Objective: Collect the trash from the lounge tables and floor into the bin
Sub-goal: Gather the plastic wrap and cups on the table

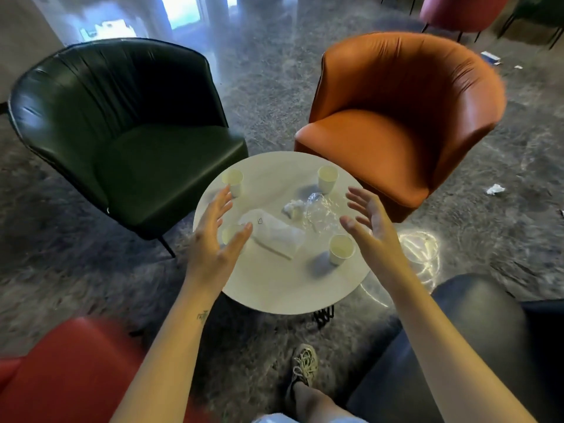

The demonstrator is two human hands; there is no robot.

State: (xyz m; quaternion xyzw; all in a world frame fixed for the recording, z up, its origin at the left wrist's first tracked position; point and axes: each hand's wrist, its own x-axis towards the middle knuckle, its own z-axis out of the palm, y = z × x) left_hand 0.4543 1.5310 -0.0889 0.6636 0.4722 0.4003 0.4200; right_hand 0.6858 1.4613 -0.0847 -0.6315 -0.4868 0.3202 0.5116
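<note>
A round white table (274, 285) carries several paper cups: one far left (233, 181), one far right (327, 178), one near right (340, 248), and one (229, 234) partly hidden behind my left hand. A white plastic bag (277, 235) lies in the middle, with a crumpled tissue (293, 206) and clear crinkled plastic (323, 213) behind it. My left hand (218, 236) hovers open over the table's left side. Over the right side my right hand (370, 222) is open too, palm inward. Both hold nothing.
A dark green armchair (128, 132) and an orange armchair (396, 117) stand behind the table. A red seat (70, 370) and a dark blue seat (457, 346) flank my legs. Crumpled paper (495, 189) and a small box (490, 57) lie on the grey floor at right. No bin shows.
</note>
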